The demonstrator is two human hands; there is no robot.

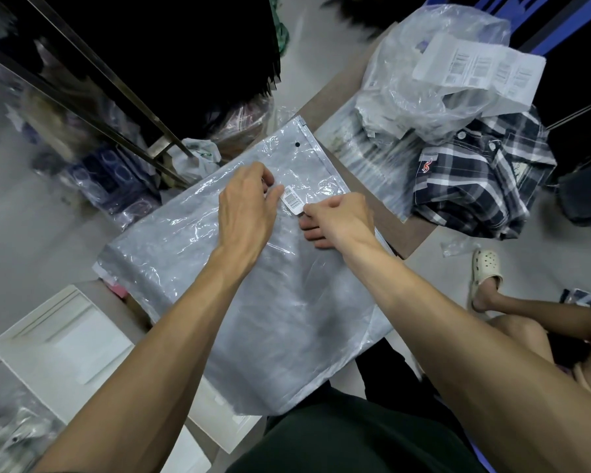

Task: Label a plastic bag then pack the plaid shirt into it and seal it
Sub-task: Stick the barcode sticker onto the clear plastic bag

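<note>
While both hands pinch a white barcode label (293,200) onto the clear plastic bag (253,285), left hand (246,209) and right hand (338,216) meet over the brown table (410,233); the folded navy-and-white plaid shirt (475,186) lies at two o'clock.

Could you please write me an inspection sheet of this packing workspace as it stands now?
Surface: table, mostly covered.
Job's things: bag flat, apparently empty; barcode label on it; plaid shirt folded at the table's far right, unpacked.
Clutter: crumpled plastic and label sheets above the shirt; white tray at left.
Hands: left hand and right hand pinch the label's opposite ends.
Cables: nothing seen.
Surroundings: metal rack, packed bags on the floor, another person's foot in a clog.
</note>
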